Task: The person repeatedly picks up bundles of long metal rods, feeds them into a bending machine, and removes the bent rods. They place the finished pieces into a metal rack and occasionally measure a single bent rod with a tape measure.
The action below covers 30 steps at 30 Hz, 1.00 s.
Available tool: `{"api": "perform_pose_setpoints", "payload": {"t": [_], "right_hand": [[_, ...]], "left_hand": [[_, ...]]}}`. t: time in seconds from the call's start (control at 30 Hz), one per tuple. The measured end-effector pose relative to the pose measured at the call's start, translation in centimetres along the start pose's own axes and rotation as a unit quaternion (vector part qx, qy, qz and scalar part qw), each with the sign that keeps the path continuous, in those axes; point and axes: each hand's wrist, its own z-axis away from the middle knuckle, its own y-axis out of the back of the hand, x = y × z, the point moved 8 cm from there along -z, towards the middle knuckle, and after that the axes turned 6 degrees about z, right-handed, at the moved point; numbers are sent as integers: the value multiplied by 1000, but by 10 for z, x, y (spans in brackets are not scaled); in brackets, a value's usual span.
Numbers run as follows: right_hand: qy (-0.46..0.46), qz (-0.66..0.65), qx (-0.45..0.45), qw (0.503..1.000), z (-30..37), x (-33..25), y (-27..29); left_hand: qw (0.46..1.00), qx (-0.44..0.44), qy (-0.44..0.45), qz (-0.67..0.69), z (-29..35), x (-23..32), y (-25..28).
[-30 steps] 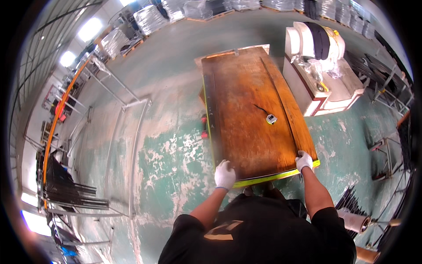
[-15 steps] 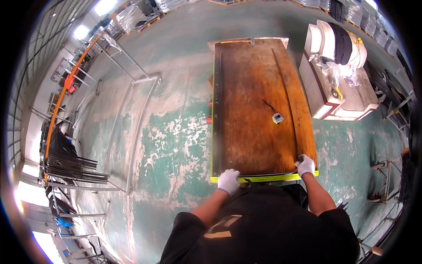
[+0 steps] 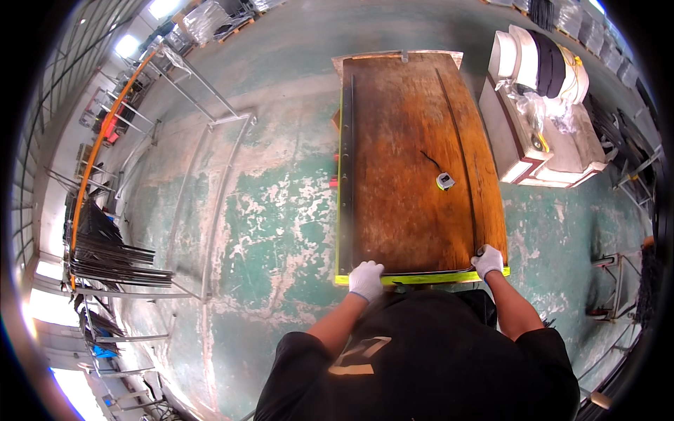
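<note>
A tape measure (image 3: 445,182) with a white-and-dark case lies on the tabletop (image 3: 400,161), near the long slim black strip (image 3: 459,147) and just left of it, its black strap (image 3: 430,160) trailing toward the far left. It is the loose thing in the middle of the work surface, well apart from both hands. To the right, a cream armchair (image 3: 554,151) stands near the table, with crumpled clear plastic (image 3: 530,109), a dark cloth (image 3: 550,67) and a yellow-centred roll (image 3: 539,142) on it. Something red (image 3: 334,182) shows partly past the table's left edge, mostly hidden.

The black strip runs lengthwise along the right part of the tabletop to the near right corner. There the white-gloved right hand (image 3: 489,262) has its fingers closed on the strip's near end. The left hand (image 3: 366,279), gloved too, curls over the near edge; whether it grips anything there I cannot tell.

The surface is worn brown wood, scuffed and darker toward the left, with yellow-green edging (image 3: 435,278) along the near side. The green floor (image 3: 281,203) is flaking to pale patches. Leftward stand a grey metal-tube frame (image 3: 228,121), an orange curved bar (image 3: 92,156) and stacked dark rods (image 3: 119,268); film-wrapped stacks (image 3: 206,24) line the far side — bright windows (image 3: 128,46) beyond.
</note>
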Motion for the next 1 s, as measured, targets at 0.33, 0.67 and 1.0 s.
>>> {"api": "perform_pose_setpoints", "payload": {"t": [0.33,0.67,1.0], "right_hand": [[-24,19,-10,999,7,-5,3],[-55,70,-29,996,11,-15,4],[-67,-83,-30,994,-12,19,-17]], "left_hand": [[1000,-5,11,9,-3,3,8],[1000,-21,18,3,3,2,0],[990,-63,88,88,-11,0,6]]}}
